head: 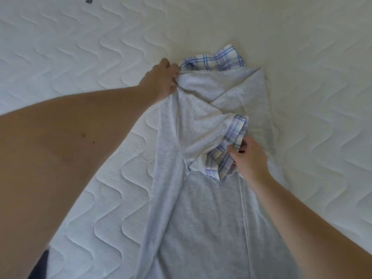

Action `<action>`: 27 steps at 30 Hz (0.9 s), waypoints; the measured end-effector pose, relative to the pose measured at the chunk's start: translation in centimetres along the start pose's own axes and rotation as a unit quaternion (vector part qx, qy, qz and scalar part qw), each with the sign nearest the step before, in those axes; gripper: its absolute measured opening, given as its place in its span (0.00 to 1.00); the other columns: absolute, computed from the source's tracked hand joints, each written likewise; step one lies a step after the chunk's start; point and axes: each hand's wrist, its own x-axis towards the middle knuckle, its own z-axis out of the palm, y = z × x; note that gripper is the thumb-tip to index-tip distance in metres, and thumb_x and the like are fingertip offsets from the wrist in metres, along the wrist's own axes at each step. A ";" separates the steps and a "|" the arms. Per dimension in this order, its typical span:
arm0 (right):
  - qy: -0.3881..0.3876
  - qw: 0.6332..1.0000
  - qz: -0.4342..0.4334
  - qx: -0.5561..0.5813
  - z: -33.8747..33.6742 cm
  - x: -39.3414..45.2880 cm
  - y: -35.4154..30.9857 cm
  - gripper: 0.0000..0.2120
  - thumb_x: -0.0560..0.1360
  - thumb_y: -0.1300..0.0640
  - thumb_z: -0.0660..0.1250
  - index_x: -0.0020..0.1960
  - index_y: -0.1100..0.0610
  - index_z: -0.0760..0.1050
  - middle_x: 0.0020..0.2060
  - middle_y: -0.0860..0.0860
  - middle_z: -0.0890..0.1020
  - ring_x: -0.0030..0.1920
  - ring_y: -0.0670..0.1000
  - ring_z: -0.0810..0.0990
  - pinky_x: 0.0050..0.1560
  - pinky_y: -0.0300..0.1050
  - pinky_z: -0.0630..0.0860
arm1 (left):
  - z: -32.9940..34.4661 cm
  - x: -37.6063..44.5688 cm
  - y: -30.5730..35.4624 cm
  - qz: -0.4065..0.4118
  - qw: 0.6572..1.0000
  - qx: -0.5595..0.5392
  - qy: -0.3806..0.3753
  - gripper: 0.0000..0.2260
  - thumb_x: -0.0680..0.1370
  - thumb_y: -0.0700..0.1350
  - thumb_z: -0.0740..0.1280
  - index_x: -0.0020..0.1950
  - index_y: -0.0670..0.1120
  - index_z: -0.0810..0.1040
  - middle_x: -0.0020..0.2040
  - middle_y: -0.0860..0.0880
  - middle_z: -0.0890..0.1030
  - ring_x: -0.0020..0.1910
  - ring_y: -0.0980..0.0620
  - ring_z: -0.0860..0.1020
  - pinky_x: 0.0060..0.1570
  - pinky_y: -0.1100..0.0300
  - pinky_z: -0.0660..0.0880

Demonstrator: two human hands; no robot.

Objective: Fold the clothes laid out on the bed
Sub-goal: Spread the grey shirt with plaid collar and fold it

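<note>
- Grey shirt (201,208) with a blue-and-lilac plaid collar (217,57) and a plaid sleeve cuff (225,158) lies lengthwise on the bed (80,47), collar at the far end, body running toward the viewer.
- No brand, label or writing can be read anywhere on it.
- Left hand (163,79) grips bunched grey cloth just beside the collar; its fingers are curled round the fabric and mostly hidden behind the hand.
- Right hand (249,158) pinches the plaid cuff, fingers closed on its edge; the short sleeve is folded in over the chest.
- Shirt's lower hem is cut off by the bottom edge.
- Small dark object (89,0) at the top edge is cut off and too small to identify.
- Bed surface is a white quilted cover with wavy stitching.
</note>
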 end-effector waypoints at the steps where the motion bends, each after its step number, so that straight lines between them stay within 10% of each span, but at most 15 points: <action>1: 0.027 1.000 -0.015 0.003 0.1 -0.4 0.0 0.07 0.76 0.54 0.69 0.52 0.52 0.73 0.43 0.48 0.82 0.40 0.48 0.82 0.42 0.47 0.79 | 0.6 -1.0 0.0 -0.009 0.999 -0.014 0.028 0.20 0.78 0.45 0.67 0.69 0.45 0.69 0.66 0.40 0.67 0.61 0.38 0.72 0.58 0.43 0.72; 7: 0.183 0.970 -0.152 -0.044 1.4 -5.8 -0.4 0.08 0.76 0.59 0.68 0.53 0.56 0.71 0.43 0.51 0.74 0.41 0.50 0.73 0.44 0.40 0.71 | 4.7 -10.8 0.3 -0.048 0.978 -0.150 0.138 0.16 0.77 0.44 0.68 0.64 0.43 0.72 0.58 0.43 0.72 0.53 0.42 0.76 0.53 0.48 0.75; 12: 0.009 0.989 -0.127 -0.071 6.0 -12.2 0.2 0.04 0.78 0.53 0.64 0.45 0.50 0.74 0.31 0.43 0.77 0.32 0.41 0.76 0.34 0.31 0.69 | 9.1 -21.0 0.5 -0.100 0.975 -0.183 0.080 0.06 0.78 0.46 0.65 0.53 0.46 0.75 0.44 0.51 0.76 0.40 0.51 0.76 0.43 0.55 0.74; 19: -0.138 0.984 0.098 0.063 12.7 -14.8 -1.0 0.11 0.76 0.52 0.67 0.48 0.61 0.76 0.41 0.57 0.82 0.43 0.57 0.83 0.50 0.58 0.80 | 13.0 -34.7 2.1 -0.220 0.947 -0.233 -0.022 0.13 0.77 0.63 0.55 0.45 0.56 0.71 0.36 0.58 0.78 0.38 0.52 0.79 0.35 0.60 0.69; 27: -0.266 0.949 0.166 0.017 13.7 -16.9 -0.4 0.07 0.76 0.58 0.64 0.46 0.63 0.76 0.47 0.64 0.83 0.45 0.60 0.84 0.46 0.54 0.83 | 16.3 -47.9 6.0 -0.230 0.952 -0.171 -0.109 0.25 0.74 0.58 0.69 0.65 0.49 0.67 0.51 0.53 0.79 0.45 0.47 0.81 0.44 0.51 0.78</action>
